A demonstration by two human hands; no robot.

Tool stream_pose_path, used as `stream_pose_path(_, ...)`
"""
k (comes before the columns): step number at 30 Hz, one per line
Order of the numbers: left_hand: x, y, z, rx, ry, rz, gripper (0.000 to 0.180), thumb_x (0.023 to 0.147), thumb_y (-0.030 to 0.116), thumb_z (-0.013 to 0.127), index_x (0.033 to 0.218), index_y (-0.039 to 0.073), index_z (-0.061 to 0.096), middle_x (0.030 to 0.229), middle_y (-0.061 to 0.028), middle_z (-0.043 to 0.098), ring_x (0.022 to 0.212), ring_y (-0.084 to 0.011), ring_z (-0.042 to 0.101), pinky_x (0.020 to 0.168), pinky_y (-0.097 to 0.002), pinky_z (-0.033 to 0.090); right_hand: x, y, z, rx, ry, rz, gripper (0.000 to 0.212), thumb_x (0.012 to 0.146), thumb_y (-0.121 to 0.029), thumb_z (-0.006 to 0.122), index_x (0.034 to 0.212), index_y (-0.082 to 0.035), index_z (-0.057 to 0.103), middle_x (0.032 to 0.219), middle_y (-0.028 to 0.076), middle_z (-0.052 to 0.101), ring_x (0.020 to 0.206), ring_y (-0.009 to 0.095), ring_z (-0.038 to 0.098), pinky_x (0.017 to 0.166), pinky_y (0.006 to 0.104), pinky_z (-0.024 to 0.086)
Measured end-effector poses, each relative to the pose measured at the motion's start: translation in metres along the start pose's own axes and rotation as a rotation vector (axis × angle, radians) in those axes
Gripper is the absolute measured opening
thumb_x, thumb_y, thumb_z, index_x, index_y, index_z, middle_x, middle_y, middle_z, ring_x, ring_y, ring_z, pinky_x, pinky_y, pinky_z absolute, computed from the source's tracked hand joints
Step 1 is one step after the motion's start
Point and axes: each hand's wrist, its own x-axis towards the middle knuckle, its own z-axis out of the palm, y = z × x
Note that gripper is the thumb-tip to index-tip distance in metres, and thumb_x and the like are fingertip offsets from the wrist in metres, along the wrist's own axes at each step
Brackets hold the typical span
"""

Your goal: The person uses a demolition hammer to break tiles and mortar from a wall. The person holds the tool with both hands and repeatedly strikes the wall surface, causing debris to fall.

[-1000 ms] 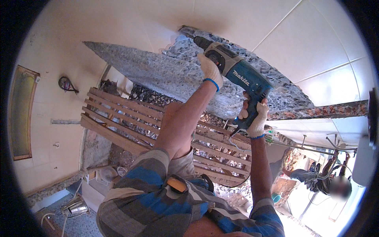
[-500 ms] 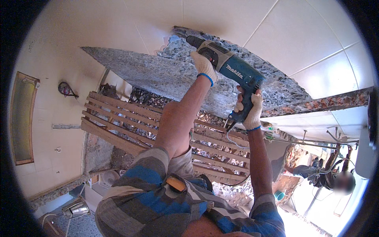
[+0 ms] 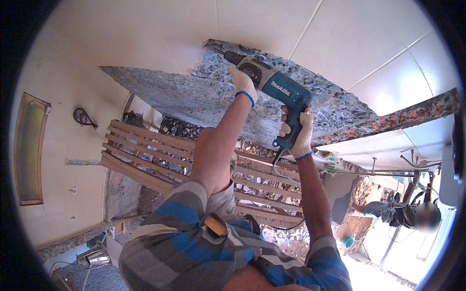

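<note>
A teal and grey rotary hammer drill (image 3: 284,88) is held up against the wall in both my hands. My left hand (image 3: 243,83), in a whitish knitted glove with a blue cuff, grips the drill's front part behind the chuck. Wrapped round the rear handle is my right hand (image 3: 302,133), gloved the same way; its bare fingertips show. The drill points up and left at the edge of the remaining tiles (image 3: 262,24), next to a chipped patch of rough grey wall (image 3: 179,97). The bit's tip is hard to make out.
Below the wall lies a slatted wooden platform (image 3: 145,137), with rubble (image 3: 182,123) around it. A power cord hangs from the drill's handle. Pipes (image 3: 369,172) run along the right wall. Another person (image 3: 398,213) is at the far right, near a teal bucket (image 3: 347,241). A metal lamp (image 3: 94,256) stands lower left.
The drill and both hands appear slightly further left and lower, but the wall has shifted much the same way in view. Both hands keep their hold.
</note>
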Motion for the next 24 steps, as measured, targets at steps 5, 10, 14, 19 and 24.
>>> stream_pose_path(5,-0.019,0.013,-0.006,-0.202,-0.155,-0.096,0.058,0.107,0.055,0.030,0.117,0.016,0.072,0.108,-0.0077,0.074,0.100,-0.0295,0.071,0.091,-0.0491,0.059,-0.031,0.010,0.013,-0.028,-0.092,-0.053,0.065,0.101,-0.053,0.060,0.138,0.001,0.056,0.107,0.017,0.072,0.062,0.017,0.061,0.055,0.0352,0.054)
stream_pose_path(10,-0.062,0.053,-0.029,-0.332,-0.428,-0.226,0.053,0.105,0.047,0.035,0.117,0.012,0.073,0.111,-0.0119,0.076,0.104,-0.0339,0.073,0.096,-0.0518,0.059,-0.081,0.019,0.035,-0.244,-0.087,-0.144,0.051,0.096,-0.035,0.071,0.127,0.005,0.064,0.108,0.017,0.075,0.072,0.016,0.068,0.064,0.0317,0.058)
stream_pose_path(14,-0.096,0.082,-0.052,-0.359,-0.542,-0.291,0.049,0.106,0.047,0.039,0.118,0.011,0.071,0.112,-0.0120,0.076,0.104,-0.0336,0.073,0.097,-0.0528,0.059,-0.120,0.034,0.047,-0.469,-0.056,-0.184,0.049,0.088,-0.029,0.083,0.119,0.005,0.066,0.104,0.015,0.075,0.080,0.015,0.068,0.069,0.0300,0.056)
stream_pose_path(19,-0.111,0.107,-0.065,-0.307,-0.551,-0.262,0.051,0.106,0.051,0.041,0.121,0.012,0.071,0.114,-0.0132,0.076,0.105,-0.0324,0.074,0.095,-0.0521,0.061,-0.136,0.052,0.065,-0.669,-0.195,-0.374,0.063,0.089,-0.047,0.082,0.119,0.006,0.067,0.104,0.010,0.074,0.083,0.015,0.069,0.073,0.0302,0.056)
stream_pose_path(24,-0.094,0.114,-0.073,-0.344,-0.713,-0.287,0.055,0.106,0.053,0.041,0.127,0.010,0.069,0.117,-0.0158,0.076,0.108,-0.0335,0.074,0.095,-0.0535,0.061,-0.136,0.050,0.092,-0.810,-0.158,-0.317,0.064,0.087,-0.054,0.082,0.113,0.003,0.071,0.086,0.003,0.071,0.077,0.012,0.064,0.070,0.0316,0.053)
